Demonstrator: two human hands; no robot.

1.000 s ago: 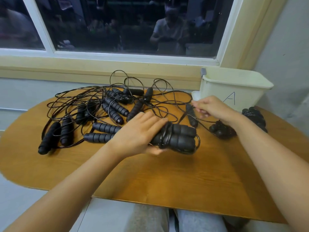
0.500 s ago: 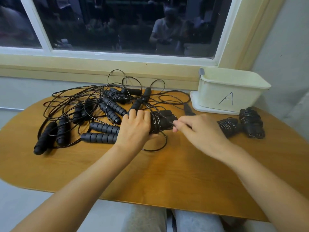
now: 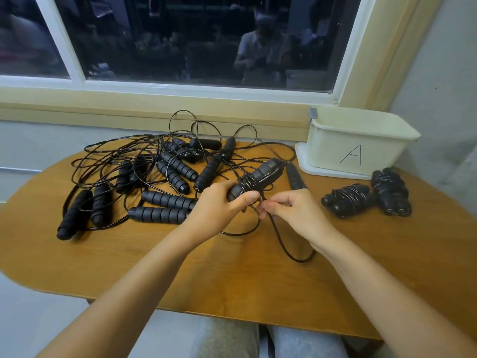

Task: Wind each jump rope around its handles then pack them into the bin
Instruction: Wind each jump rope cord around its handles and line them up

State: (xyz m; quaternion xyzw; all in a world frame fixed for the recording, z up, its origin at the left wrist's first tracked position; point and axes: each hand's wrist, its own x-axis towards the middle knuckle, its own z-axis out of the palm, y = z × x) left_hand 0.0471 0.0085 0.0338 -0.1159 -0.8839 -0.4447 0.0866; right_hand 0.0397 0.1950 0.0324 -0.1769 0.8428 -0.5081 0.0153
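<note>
Though thick with ropes (image 3: pixel 173 177), wooden table (image 3: pixel 232 280) under dark window (image 3: pixel 180 42).

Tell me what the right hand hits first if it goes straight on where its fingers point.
Its fingers, pinching the cable, point left, so the right hand would almost at once meet the left hand gripping the half-wound handles. Both look level, though one view leaves depth uncertain.

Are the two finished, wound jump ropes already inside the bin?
No, the two wound ropes lie on the table beside the bin.
</note>
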